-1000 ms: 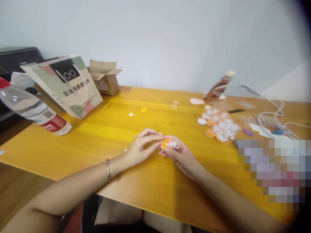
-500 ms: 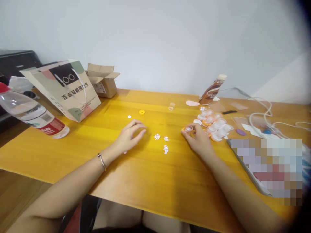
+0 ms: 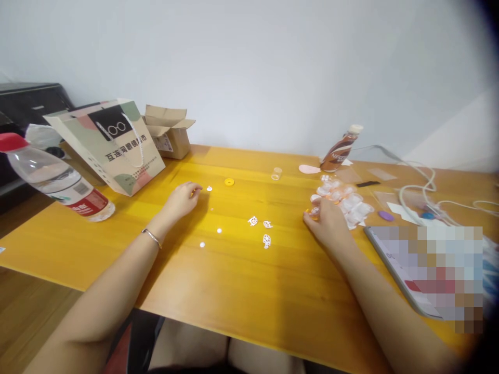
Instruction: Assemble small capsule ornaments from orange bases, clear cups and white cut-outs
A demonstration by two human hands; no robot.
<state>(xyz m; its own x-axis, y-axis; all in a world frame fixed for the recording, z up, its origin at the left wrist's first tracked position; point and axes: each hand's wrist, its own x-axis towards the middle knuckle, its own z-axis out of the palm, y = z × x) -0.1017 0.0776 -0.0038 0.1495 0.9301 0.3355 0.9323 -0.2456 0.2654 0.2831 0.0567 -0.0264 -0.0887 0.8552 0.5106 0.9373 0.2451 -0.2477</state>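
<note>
My left hand (image 3: 182, 200) hovers low over the left part of the table, its fingers curved and a little apart, with nothing seen in them. Just beyond its fingertips lies a small white piece (image 3: 209, 189). A yellow disc (image 3: 230, 182) is further off. My right hand (image 3: 330, 221) is closed around a small clear cup with an orange rim (image 3: 313, 211), mostly covered by the fingers, beside a pile of clear and orange plastic cups (image 3: 354, 205). Between the hands lie white cut-out pieces, one wheel-like (image 3: 253, 221), another (image 3: 266, 240) nearer me. Small white discs (image 3: 202, 244) lie closer to my left forearm.
At the left stand a water bottle (image 3: 74, 189), a paper bag (image 3: 117, 150) and an open cardboard box (image 3: 175, 140). A clear cylinder (image 3: 276, 173) and a coffee bottle (image 3: 339, 150) are at the back. Cables (image 3: 421, 182) and a tablet-like device (image 3: 397, 275) lie right.
My left hand has moved left and away from me, uncovering small white discs. My right hand has shifted slightly right, to the pile's edge, still holding the cup.
</note>
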